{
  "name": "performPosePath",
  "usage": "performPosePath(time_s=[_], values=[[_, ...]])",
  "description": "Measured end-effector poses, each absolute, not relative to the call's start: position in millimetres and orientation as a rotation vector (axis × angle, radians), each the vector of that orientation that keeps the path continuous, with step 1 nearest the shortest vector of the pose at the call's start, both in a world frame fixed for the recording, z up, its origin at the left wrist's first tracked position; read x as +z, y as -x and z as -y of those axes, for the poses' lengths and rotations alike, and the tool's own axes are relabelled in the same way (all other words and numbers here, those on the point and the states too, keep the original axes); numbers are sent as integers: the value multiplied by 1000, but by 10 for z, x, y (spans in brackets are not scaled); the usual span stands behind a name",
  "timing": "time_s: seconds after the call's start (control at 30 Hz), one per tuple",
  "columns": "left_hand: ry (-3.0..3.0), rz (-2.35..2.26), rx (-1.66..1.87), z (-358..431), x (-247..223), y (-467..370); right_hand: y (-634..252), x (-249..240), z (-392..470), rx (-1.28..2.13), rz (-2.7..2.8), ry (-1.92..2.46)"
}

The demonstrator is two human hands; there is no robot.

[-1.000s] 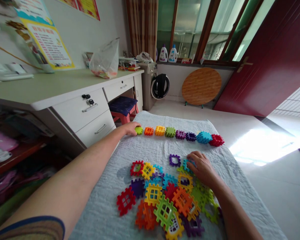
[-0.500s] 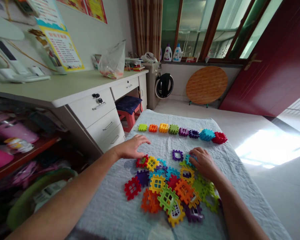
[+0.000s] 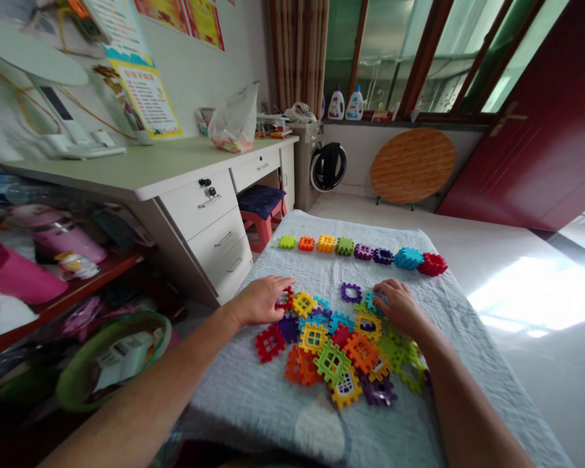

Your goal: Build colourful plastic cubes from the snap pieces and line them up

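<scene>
A loose pile of coloured interlocking plastic squares, among them a yellow square (image 3: 314,337), a green square (image 3: 332,363) and an orange square (image 3: 362,351), lies on the cloth-covered table (image 3: 253,383). My left hand (image 3: 263,300) has its fingers on a red square (image 3: 285,298) at the pile's left edge. At the right, my right hand (image 3: 398,304) rests with curled fingers on a light blue square (image 3: 374,302). Between the hands lies a purple square (image 3: 351,292). Behind them runs a row of small stacks sorted by colour, from light green (image 3: 287,242) to red (image 3: 432,264).
A white desk (image 3: 175,162) with drawers stands at the left, a stool (image 3: 260,208) beside it. Below are a shelf with pink bottles (image 3: 24,270) and a green basket (image 3: 68,383). A washing machine (image 3: 308,156) and a round wooden board (image 3: 412,166) are behind.
My left hand has come down onto the red square, which it was beside before. My right hand stays at the light blue square. The whole view has shifted slightly.
</scene>
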State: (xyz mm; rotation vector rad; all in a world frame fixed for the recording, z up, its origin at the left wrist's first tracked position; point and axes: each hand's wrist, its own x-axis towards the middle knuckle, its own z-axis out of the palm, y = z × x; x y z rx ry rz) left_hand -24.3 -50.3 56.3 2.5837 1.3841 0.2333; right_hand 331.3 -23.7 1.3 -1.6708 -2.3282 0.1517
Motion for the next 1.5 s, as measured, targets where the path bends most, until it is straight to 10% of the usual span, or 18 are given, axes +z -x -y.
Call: performPosePath(time_s=[0.4,0.93,1.5], values=[[-2408,-1647,305,1362,683,288,-3319,-1,223,137,2330,1677],[-2529,-1267,245,-240,416,-405,-3279,60,263,167,2316,1726],[-2350,-1463,249,1275,543,282,-3290,29,241,143,2326,1686]])
